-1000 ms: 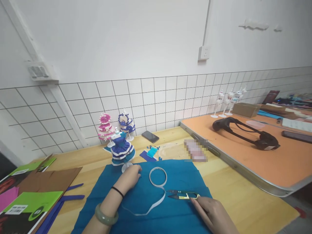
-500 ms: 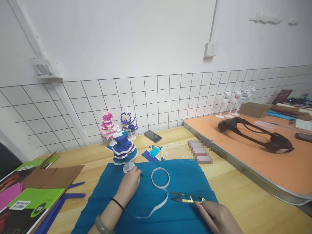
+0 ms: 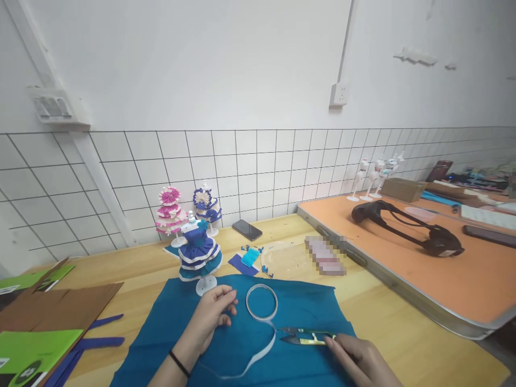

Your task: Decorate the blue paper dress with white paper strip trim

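A teal cloth [image 3: 306, 309] is spread on the wooden table in front of me. My left hand [image 3: 212, 312] rests on it, fingers loosely curled, near the round foot of a small blue-and-white doll dress on a stand [image 3: 199, 252]. A roll of white tape [image 3: 262, 302] lies just right of that hand, and its loose end trails toward me. My right hand [image 3: 358, 363] touches the handle end of the green thread snips [image 3: 303, 336], which lie flat on the cloth.
Two more doll dresses, pink [image 3: 170, 213] and navy [image 3: 207, 205], stand by the tiled wall. A phone [image 3: 246, 229] and blue scraps [image 3: 249, 258] lie behind the cloth. Brown card [image 3: 56, 306] and green booklets are at left. An orange table [image 3: 407, 252] with a black headset [image 3: 407, 226] is at right.
My left hand has pulled back slightly from the dress stand and its fingers have uncurled a little. The right hand stays at the snips. The view has shifted slightly.
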The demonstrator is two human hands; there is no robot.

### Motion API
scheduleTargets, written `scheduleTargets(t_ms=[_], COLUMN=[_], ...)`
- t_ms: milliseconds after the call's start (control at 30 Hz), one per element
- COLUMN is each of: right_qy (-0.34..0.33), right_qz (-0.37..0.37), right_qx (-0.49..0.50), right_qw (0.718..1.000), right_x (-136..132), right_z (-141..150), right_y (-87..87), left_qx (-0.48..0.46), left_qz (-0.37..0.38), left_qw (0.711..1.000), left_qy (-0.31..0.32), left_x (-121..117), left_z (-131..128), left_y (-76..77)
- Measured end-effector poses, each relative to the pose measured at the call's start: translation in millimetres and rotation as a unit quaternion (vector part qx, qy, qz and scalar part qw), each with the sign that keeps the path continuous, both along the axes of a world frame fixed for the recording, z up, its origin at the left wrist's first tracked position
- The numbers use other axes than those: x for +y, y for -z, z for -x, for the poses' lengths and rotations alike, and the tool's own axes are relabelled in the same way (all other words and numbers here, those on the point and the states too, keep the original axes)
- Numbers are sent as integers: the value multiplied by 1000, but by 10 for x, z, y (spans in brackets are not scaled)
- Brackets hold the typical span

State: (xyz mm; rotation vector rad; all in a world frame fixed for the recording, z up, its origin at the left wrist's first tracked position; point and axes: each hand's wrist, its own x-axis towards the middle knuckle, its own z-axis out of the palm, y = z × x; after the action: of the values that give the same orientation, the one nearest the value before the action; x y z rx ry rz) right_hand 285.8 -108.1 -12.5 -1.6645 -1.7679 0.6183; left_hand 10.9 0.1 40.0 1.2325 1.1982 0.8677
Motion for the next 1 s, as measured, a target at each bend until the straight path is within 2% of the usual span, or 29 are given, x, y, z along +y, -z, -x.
scheduleTargets(t_ms=[100, 167, 333, 467, 633, 800, 1000], right_qy=[-13, -25, -50, -111, -155, -179, -151], right_qz=[69, 88, 37, -6, -55, -97, -105], right_qx=[51, 82, 188, 232, 199, 160, 170], right_qw=[996, 992, 980, 966, 966, 966, 968], right_x=[14, 40, 234, 486, 710, 803, 875], right_z=[-50, -37, 286, 653, 912, 980, 966], right_y=[-166, -293, -582, -717, -764, -730, -643], left_qx=[-52, -73, -46, -6, 27, 57, 74], left_qz=[14, 16, -33, -71, -98, -108, -103], left_qw=[998, 997, 997, 995, 995, 992, 992], left_qy=[9, 12, 44, 70, 19, 17, 9], left_x=[-49, -64, -113, -177, -224, -221, -189], left_z=[-45, -72, -144, -197, -233, -208, -164], left_y=[-38, -26, 10, -46, -147, -169, -191])
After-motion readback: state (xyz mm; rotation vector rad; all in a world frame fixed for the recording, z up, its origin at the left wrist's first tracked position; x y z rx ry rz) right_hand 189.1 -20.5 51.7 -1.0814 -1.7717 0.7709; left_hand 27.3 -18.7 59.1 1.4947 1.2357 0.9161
